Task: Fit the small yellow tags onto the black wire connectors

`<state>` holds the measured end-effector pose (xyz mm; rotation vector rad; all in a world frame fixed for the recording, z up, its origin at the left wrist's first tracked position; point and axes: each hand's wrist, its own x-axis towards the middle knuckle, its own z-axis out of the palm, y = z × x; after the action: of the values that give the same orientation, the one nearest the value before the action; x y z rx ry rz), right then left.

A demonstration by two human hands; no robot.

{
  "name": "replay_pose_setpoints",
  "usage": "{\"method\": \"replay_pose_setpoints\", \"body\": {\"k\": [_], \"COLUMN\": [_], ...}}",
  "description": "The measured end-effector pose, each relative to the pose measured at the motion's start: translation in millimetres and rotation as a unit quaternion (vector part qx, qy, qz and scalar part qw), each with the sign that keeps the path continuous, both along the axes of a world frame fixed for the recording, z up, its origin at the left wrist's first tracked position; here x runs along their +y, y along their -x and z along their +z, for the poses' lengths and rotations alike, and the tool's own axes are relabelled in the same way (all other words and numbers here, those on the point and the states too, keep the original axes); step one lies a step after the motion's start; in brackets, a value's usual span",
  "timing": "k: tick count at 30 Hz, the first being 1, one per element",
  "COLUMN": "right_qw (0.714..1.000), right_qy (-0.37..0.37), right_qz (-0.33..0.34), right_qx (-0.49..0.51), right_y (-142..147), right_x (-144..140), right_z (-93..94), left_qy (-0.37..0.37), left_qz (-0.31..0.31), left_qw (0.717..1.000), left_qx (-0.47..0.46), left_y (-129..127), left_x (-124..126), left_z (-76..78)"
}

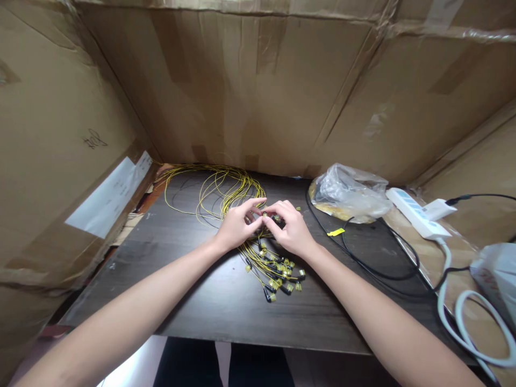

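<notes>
A bundle of thin yellow wires (226,188) is lying looped on the dark tabletop (193,290), its small yellow and black end connectors (278,274) fanning out toward the near edge.

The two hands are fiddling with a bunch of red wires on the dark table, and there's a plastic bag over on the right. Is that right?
Not quite. The wires are yellow, not red, as the head view shows. The rest holds: the left hand and the right hand meet over them on the dark table, and the plastic bag lies to the right.
</notes>
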<state>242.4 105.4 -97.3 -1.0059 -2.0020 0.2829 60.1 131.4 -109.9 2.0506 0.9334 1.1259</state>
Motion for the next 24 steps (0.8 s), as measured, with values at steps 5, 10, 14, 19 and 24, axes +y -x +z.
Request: {"method": "replay_pose_setpoints", "body": {"k": [5, 10, 14, 19, 24], "right_qw": [0.994, 0.953, 0.951, 0.957, 0.894], "right_qy": [0.020, 0.024, 0.012, -0.019, 0.129], "right_qz": [-0.062, -0.234, -0.271, -0.285, -0.331], "right_qx": [0.089, 0.192, 0.146, -0.048, -0.274], "right_y": [-25, -52, -57, -60, -61], "right_x": [13, 26, 30, 25, 16], "right_z": [3.7, -1.1, -4.1, 2.3, 12.1], "left_qy": [-0.047, -0.077, -0.087, -0.074, -0.039], "left_qz": [0.069, 0.134, 0.187, 0.260, 0.307], "left_qw": [0.994, 0.976, 0.961, 0.947, 0.940], "left_qx": [0.063, 0.154, 0.184, 0.171, 0.145], "left_y": [6, 17, 26, 44, 56], "left_x": [4, 11, 20, 35, 45], "left_z": [3.6, 9.4, 13.4, 16.3, 13.3]}}
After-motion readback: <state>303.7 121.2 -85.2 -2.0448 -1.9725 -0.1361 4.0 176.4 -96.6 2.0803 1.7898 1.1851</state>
